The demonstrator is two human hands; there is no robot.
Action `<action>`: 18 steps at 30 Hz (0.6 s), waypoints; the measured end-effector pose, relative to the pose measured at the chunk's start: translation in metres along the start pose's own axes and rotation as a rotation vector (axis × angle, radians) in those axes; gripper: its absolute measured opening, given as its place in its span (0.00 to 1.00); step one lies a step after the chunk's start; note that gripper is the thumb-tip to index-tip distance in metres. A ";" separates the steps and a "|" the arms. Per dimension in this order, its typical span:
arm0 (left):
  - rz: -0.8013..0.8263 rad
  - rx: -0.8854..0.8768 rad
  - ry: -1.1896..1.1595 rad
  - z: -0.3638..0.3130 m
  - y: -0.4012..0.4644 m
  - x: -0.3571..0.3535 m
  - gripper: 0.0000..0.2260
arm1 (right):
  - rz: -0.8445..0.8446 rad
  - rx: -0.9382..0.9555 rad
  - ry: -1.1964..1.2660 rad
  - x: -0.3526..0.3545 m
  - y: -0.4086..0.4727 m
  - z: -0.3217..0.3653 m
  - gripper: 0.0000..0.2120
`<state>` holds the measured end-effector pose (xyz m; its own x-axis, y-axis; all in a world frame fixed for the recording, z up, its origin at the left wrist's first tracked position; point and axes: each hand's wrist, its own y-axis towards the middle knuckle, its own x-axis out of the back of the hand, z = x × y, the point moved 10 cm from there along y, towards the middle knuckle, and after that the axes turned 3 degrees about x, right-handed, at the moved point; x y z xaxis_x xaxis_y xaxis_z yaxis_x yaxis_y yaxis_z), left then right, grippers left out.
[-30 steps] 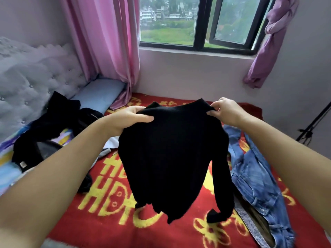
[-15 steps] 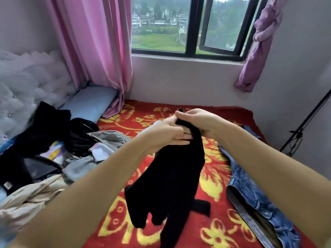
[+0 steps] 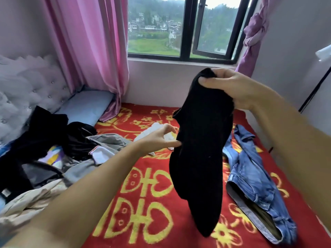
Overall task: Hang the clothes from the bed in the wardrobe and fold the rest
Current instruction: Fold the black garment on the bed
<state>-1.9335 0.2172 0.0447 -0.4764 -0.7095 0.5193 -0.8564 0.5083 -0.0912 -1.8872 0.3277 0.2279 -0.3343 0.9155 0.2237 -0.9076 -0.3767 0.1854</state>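
A black long-sleeved top [image 3: 200,151] hangs folded lengthwise over the bed. My right hand [image 3: 231,88] grips its upper end, raised at the height of the windowsill. My left hand [image 3: 161,138] is lower, fingers spread, its fingertips just at the top's left edge and holding nothing. Blue jeans [image 3: 254,183] lie spread on the bed to the right. A heap of black, grey and beige clothes [image 3: 59,153] covers the bed's left side. A small white garment [image 3: 152,131] lies behind my left hand.
The bed has a red blanket with yellow patterns [image 3: 143,203] and a tufted grey headboard [image 3: 26,86] at left. A blue pillow [image 3: 86,108] sits by the pink curtain [image 3: 93,51]. The window [image 3: 179,27] is straight ahead.
My hands held the top spread wide, then came together and doubled it over. Now my right hand has lifted it alone and my left hand has let go and dropped lower.
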 end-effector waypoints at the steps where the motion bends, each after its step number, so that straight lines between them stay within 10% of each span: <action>1: 0.012 -0.004 -0.075 -0.005 0.001 -0.004 0.24 | 0.007 0.003 -0.008 0.002 -0.003 0.002 0.03; 9: -0.095 -0.059 -0.250 -0.031 -0.039 0.005 0.04 | -0.159 -0.009 -0.161 0.044 -0.044 -0.016 0.05; 18: -0.385 -0.193 0.014 -0.095 -0.104 0.051 0.10 | -0.203 0.112 -0.858 0.068 -0.098 -0.021 0.12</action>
<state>-1.8500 0.1746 0.1618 -0.1252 -0.8591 0.4962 -0.9175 0.2906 0.2716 -1.8261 0.4294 0.2049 0.1771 0.5617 0.8081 -0.8834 -0.2712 0.3821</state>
